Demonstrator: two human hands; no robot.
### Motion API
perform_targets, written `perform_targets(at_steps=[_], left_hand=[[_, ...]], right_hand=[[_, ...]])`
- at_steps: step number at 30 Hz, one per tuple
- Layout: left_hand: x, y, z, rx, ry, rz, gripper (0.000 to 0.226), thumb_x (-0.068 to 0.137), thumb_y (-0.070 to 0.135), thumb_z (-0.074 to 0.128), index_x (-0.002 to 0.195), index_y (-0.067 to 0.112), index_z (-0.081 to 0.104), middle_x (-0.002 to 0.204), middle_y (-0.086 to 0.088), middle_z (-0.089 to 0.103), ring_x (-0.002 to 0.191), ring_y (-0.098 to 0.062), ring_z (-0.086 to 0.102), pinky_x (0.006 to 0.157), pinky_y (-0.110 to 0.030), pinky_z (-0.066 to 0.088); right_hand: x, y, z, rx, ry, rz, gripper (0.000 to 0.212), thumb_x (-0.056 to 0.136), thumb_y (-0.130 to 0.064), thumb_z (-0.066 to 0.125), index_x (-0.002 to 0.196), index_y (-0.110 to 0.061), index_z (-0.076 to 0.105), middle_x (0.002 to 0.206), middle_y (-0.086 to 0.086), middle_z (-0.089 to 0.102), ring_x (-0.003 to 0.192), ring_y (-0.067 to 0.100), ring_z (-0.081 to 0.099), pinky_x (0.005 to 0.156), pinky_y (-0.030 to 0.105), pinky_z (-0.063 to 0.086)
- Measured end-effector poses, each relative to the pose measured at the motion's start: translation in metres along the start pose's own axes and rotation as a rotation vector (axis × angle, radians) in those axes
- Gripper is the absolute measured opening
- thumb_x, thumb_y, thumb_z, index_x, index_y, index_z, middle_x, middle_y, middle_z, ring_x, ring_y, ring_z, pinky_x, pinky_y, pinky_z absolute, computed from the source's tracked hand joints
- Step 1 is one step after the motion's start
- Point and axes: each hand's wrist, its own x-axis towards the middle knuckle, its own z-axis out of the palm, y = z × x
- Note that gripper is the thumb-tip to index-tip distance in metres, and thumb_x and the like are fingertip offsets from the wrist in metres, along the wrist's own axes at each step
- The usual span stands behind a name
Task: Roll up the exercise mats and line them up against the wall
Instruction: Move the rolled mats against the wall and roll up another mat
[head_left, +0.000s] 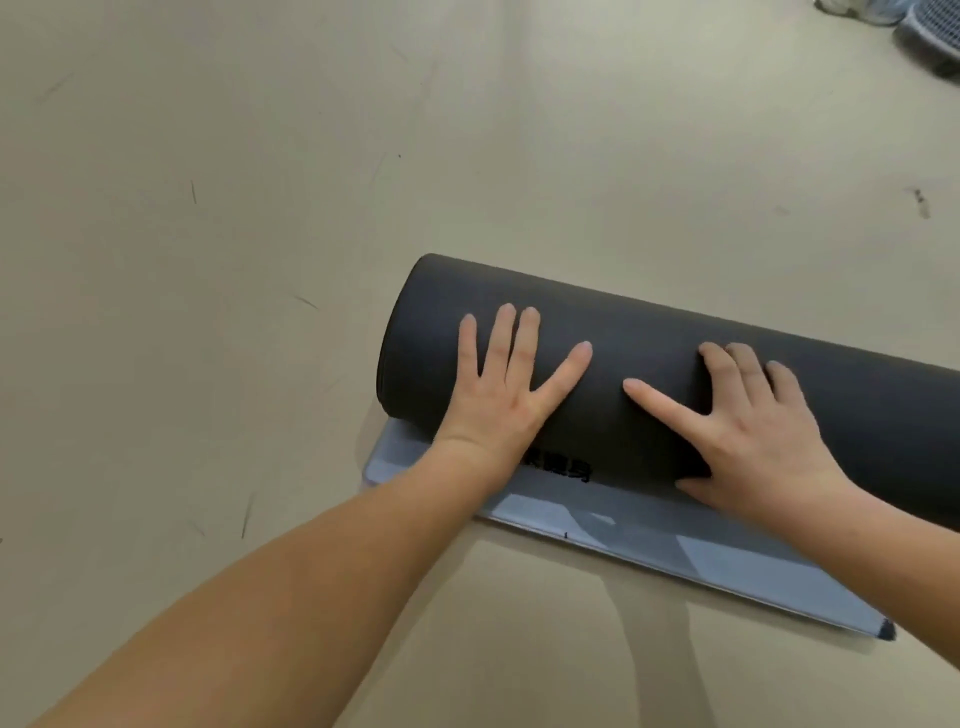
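Note:
A dark grey exercise mat (649, 353) lies on the floor as a thick roll, running from centre to the right edge. A short flat strip of its pale blue-grey inner face (727, 566) sticks out toward me, with black printed characters partly hidden under the roll. My left hand (506, 384) presses flat on the roll near its left end, fingers spread. My right hand (748, 431) rests flat on the roll further right, fingers apart. Neither hand grips anything. The roll's right end is out of view.
Beige floor (234, 234) with faint scuff marks surrounds the mat. At the top right corner sit a grey mesh basket (930, 36) and a pale object beside it. No wall shows.

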Motion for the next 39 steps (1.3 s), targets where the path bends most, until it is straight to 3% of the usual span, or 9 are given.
perform_targets(at_steps=[4, 8, 10, 12, 16, 19, 24, 28, 39], left_hand=[[-0.026, -0.001, 0.01, -0.054, 0.061, 0.07, 0.117, 0.086, 0.044, 0.077, 0.165, 0.031, -0.008, 0.167, -0.033, -0.002, 0.155, -0.052, -0.003, 0.118, -0.073, 0.007], [-0.065, -0.005, 0.013, -0.168, 0.239, 0.121, 0.077, 0.088, 0.033, 0.075, 0.156, 0.024, 0.042, 0.161, -0.026, 0.036, 0.149, -0.046, 0.032, 0.114, -0.066, 0.032], [-0.077, -0.012, 0.014, -0.232, 0.311, 0.132, 0.064, 0.087, 0.024, 0.075, 0.147, 0.017, 0.054, 0.152, -0.02, 0.051, 0.14, -0.04, 0.046, 0.107, -0.059, 0.042], [-0.077, -0.034, 0.007, -0.358, 0.372, 0.062, 0.057, 0.09, 0.024, 0.074, 0.144, 0.013, 0.058, 0.146, -0.017, 0.055, 0.132, -0.036, 0.052, 0.1, -0.054, 0.048], [-0.067, -0.078, -0.027, -0.61, -0.018, -0.408, 0.128, 0.071, 0.07, 0.081, 0.166, 0.029, 0.005, 0.173, -0.01, 0.004, 0.157, -0.032, 0.014, 0.126, -0.047, 0.024], [-0.068, -0.083, -0.032, -0.703, -0.166, -0.478, 0.151, 0.059, 0.07, 0.089, 0.162, 0.034, -0.015, 0.168, -0.006, 0.016, 0.152, -0.027, 0.023, 0.122, -0.043, 0.032], [-0.079, -0.069, -0.022, -0.47, -0.084, -0.48, 0.149, 0.059, 0.08, 0.082, 0.161, 0.023, -0.011, 0.149, -0.007, 0.036, 0.134, -0.027, 0.037, 0.112, -0.039, 0.035], [-0.065, -0.06, -0.017, -0.44, -0.04, -0.466, 0.145, 0.062, 0.084, 0.076, 0.161, 0.022, -0.009, 0.145, -0.007, 0.039, 0.129, -0.026, 0.04, 0.109, -0.038, 0.035], [-0.004, -0.017, -0.007, -0.437, 0.025, -0.329, 0.125, 0.084, 0.078, 0.063, 0.161, 0.022, -0.018, 0.158, -0.014, 0.02, 0.141, -0.03, 0.031, 0.114, -0.04, 0.03]], right_hand=[[0.014, 0.004, -0.016, 0.022, 0.065, -0.029, 0.121, 0.06, -0.081, 0.076, 0.16, -0.036, 0.024, 0.139, 0.025, 0.045, 0.129, 0.048, 0.043, 0.107, 0.068, 0.037], [0.038, -0.014, -0.034, 0.119, -0.132, -0.071, 0.14, 0.055, -0.097, 0.06, 0.155, -0.051, -0.026, 0.169, 0.016, -0.012, 0.158, 0.042, -0.008, 0.124, 0.064, 0.013], [0.04, -0.029, -0.035, 0.165, -0.181, -0.046, 0.15, 0.049, -0.096, 0.065, 0.149, -0.051, -0.038, 0.168, 0.017, -0.011, 0.157, 0.04, -0.003, 0.125, 0.06, 0.013], [0.033, -0.04, -0.029, 0.139, -0.141, -0.05, 0.155, 0.043, -0.095, 0.068, 0.155, -0.048, -0.029, 0.166, 0.02, 0.005, 0.153, 0.041, 0.012, 0.121, 0.061, 0.022], [0.005, -0.059, -0.008, 0.157, 0.014, -0.054, 0.158, 0.031, -0.081, 0.086, 0.165, -0.037, 0.015, 0.157, 0.033, 0.03, 0.142, 0.054, 0.034, 0.106, 0.075, 0.033], [-0.006, -0.071, -0.004, 0.144, 0.057, -0.08, 0.154, 0.029, -0.073, 0.093, 0.163, -0.033, 0.026, 0.153, 0.037, 0.032, 0.138, 0.058, 0.038, 0.102, 0.077, 0.032], [-0.016, -0.052, -0.011, 0.126, 0.085, -0.135, 0.138, 0.038, -0.072, 0.087, 0.16, -0.042, 0.032, 0.148, 0.028, 0.042, 0.131, 0.052, 0.044, 0.098, 0.066, 0.04], [-0.009, -0.044, -0.003, 0.135, 0.038, -0.094, 0.144, 0.037, -0.076, 0.083, 0.163, -0.043, 0.021, 0.148, 0.025, 0.039, 0.137, 0.054, 0.039, 0.106, 0.076, 0.035], [-0.007, -0.016, 0.008, 0.097, 0.039, 0.137, 0.147, 0.035, -0.068, 0.094, 0.16, -0.038, 0.023, 0.137, 0.027, 0.04, 0.131, 0.054, 0.04, 0.108, 0.076, 0.031]])
